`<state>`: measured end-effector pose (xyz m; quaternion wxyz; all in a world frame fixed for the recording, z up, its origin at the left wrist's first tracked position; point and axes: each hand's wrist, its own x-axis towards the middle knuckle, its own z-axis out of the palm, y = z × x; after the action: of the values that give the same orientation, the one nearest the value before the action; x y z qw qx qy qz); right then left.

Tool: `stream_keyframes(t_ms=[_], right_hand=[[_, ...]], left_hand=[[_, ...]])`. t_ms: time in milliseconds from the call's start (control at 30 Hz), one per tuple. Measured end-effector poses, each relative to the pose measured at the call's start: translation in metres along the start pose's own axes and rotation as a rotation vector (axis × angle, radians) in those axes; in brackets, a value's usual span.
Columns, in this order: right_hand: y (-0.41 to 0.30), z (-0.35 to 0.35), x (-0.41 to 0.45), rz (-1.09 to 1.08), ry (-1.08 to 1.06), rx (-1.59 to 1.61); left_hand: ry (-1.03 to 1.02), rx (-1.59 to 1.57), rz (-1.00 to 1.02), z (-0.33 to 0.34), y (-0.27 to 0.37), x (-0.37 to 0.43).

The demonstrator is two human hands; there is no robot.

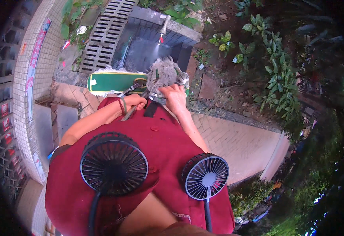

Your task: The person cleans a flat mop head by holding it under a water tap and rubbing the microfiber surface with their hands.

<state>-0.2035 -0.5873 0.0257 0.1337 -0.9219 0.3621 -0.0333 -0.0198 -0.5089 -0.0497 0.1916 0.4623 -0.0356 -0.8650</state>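
Observation:
A wet grey string mop head (163, 75) is held up at the near edge of a wash basin (175, 31). My left hand (137, 101) is closed around the mop's handle (130, 113), just below and left of the strands. With fingers spread, my right hand (173, 96) lies against the strands on their near right side; whether it grips them is unclear. Past the mop, a water tap (162, 34) with a red handle sprays water into the basin. Left of the mop head lies a green flat mop pad (116, 82) with yellow edging, its metal joint toward my left hand.
Slotted drain covers (99, 44) run along the basin's left side. A white-tiled low wall (27, 103) curves at the left. Soil with leafy plants (273, 67) lies to the right, beyond brick paving (234, 141). Two neck-fan heads (114, 168) hang before my chest.

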Motion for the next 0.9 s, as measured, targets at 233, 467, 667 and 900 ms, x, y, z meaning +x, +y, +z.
stream_keyframes(t_ms=[233,467,667,900], right_hand=[[0.019,0.011,0.054,-0.155,-0.194,-0.062],[0.023,0.013,0.087,-0.182,-0.252,-0.028],[0.038,-0.014,0.124,-0.104,-0.381,-0.030],[0.007,-0.010,0.139,-0.219,-0.571,-0.149]], left_hand=[[-0.035,-0.252,0.031,-0.015,0.012,0.007],[-0.033,-0.266,0.036,-0.022,0.018,0.011],[-0.118,-0.351,0.021,-0.030,0.032,0.018],[-0.104,-0.357,0.017,-0.032,0.035,0.012]])
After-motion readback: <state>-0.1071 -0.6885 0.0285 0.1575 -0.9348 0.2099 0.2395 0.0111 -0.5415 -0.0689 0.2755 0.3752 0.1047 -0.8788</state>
